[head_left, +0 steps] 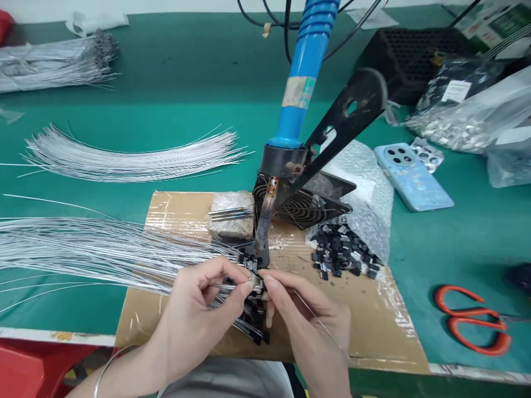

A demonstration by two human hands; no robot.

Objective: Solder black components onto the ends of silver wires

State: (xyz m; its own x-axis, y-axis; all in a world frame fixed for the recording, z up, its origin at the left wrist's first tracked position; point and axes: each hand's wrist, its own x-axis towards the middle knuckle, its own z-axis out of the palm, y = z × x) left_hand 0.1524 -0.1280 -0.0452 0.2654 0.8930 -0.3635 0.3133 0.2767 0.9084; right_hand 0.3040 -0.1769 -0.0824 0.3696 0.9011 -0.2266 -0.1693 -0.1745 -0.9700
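My left hand (199,312) is closed, its thumb and forefinger pinching a small connector (258,283) at the ends of the wires. Close against it, my right hand (309,318) pinches a thin strand of solder wire (318,319) that trails back across the palm side. Just above both fingertips, the tip (264,221) of a blue-handled soldering iron (295,108) points down from its black stand (344,121). A bundle of grey wires (91,246) runs in from the left beneath my left hand. Black connectors (255,318) sit on several wire ends; my fingers partly hide them.
Cardboard (373,326) lies under the work. Loose black connectors (344,251) are piled on bubble wrap (379,193). A blue phone (415,177) and red-handled scissors (477,320) lie right. Another wire bundle (136,163) is behind. A black fan (305,207) stands behind the iron.
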